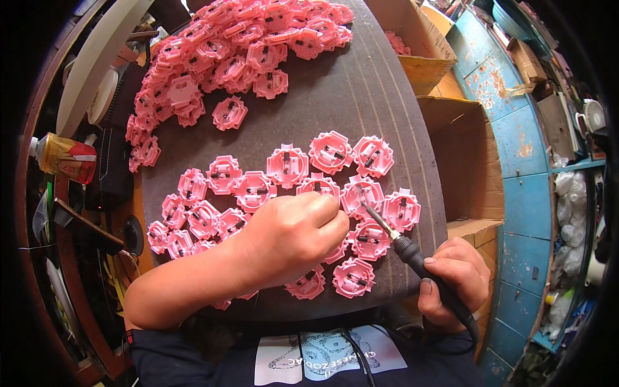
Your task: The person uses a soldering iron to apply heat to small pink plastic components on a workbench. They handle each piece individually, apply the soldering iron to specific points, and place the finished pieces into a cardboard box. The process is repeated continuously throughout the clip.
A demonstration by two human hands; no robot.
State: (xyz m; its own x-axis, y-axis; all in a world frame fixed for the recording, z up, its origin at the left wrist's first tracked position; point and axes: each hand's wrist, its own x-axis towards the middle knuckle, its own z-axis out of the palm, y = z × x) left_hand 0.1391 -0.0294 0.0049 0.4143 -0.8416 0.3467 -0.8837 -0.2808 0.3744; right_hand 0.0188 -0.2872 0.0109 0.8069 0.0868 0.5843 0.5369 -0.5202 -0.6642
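My right hand [456, 278] is wrapped round the black handle of a soldering iron [412, 253]. Its metal tip reaches into a round pink plastic housing [359, 191]; whether it touches a part inside is too small to tell. My left hand [302, 226] is closed in a pinch just left of that housing, over its neighbours, and what its fingers hold is hidden. Around both hands lie several more pink housings, such as one at the right [401, 210] and one nearer me [354, 277]. They lie open side up with small black and metal parts inside.
A large heap of pink housings [232, 48] covers the far left of the dark tabletop [335, 84]. Cardboard boxes [464, 158] stand along the table's right edge, beside blue cabinets [516, 155]. At the left are a bottle [68, 158] with a yellow and red body and a black box [113, 171].
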